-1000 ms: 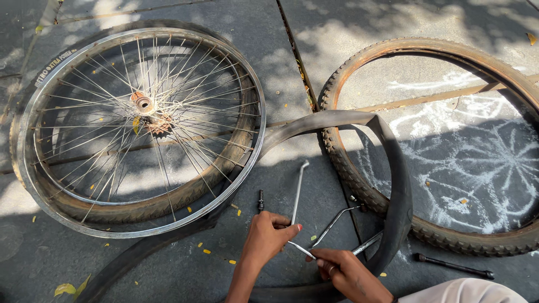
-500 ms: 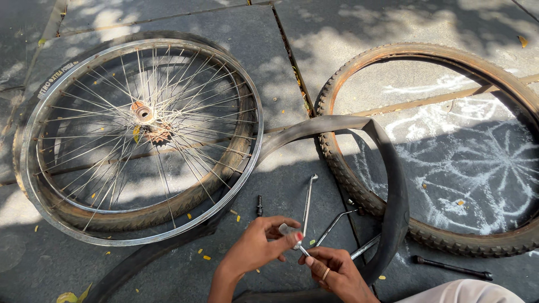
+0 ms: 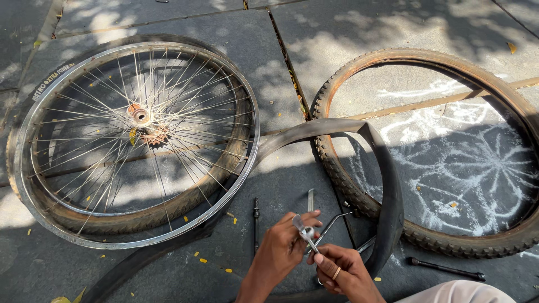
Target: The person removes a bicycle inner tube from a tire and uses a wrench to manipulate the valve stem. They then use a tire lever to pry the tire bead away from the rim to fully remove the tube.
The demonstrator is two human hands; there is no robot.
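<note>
Both hands low in the middle of the shot, working close together over the stone pavement [image 3: 348,33]. Left hand [image 3: 281,249] has its fingers pinched round the top of a small metal tool [image 3: 305,231], looks like a thin lever or valve piece w/ a rounded head; right hand [image 3: 339,270] is curled shut round the lower end of it, ring on one finger. So the tool sits between the two hands, lifted off the ground, tilted.

Handling, by the look of it: light, stiff, smooth metal, prob. slippery; best held at the shaft just under the head, where the left fingers already are.

Around them: the black inner tube [image 3: 387,196] loops limp past the right hand, soft rubber, floppy. Spoked wheel [image 3: 135,140] lies flat at left, tyre under its rim. Worn tyre [image 3: 426,151] flat at right, white chalk pattern [image 3: 483,168] inside it. More slim metal levers [image 3: 310,200] on the ground just beyond the hands, a dark rod [image 3: 446,269] to the right, apart from everything.
</note>
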